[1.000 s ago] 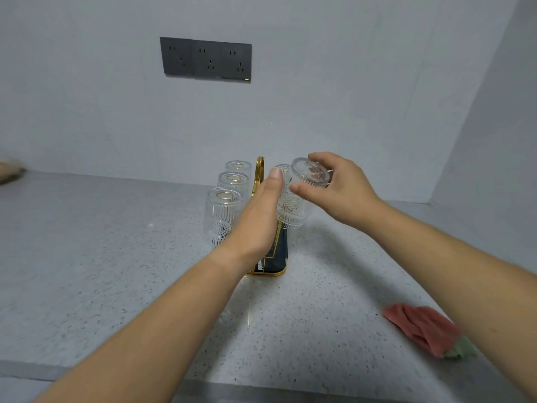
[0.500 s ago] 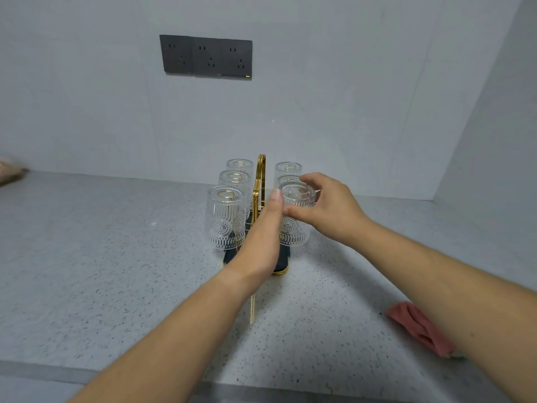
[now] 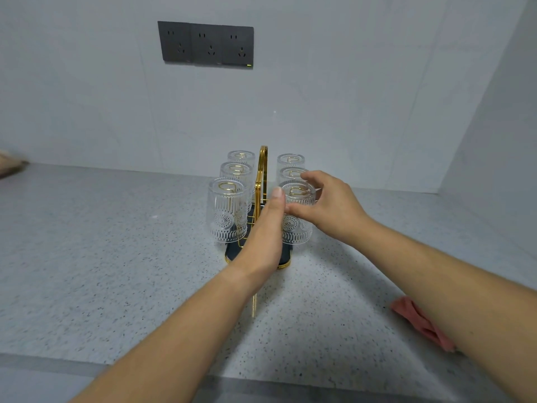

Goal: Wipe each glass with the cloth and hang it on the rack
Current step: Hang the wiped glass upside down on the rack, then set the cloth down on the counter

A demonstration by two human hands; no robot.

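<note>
A gold wire rack with a dark base stands at the middle of the counter. Several clear ribbed glasses hang on it upside down, in a row on each side. My right hand curls round the front right glass, thumb on its near side, index finger raised above its top. That glass sits upside down over a gold peg. My left hand reaches in flat with straight fingers, its edge beside the same glass. The pink cloth lies on the counter at the right, partly under my right forearm.
The speckled grey counter runs to a white wall behind and a side wall on the right. A dark socket panel is on the back wall. A brownish object shows at the far left edge.
My right hand has lowered the glass from a tilt above the rack down onto the front right peg. My left hand stayed beside it. The view moved slightly closer.
</note>
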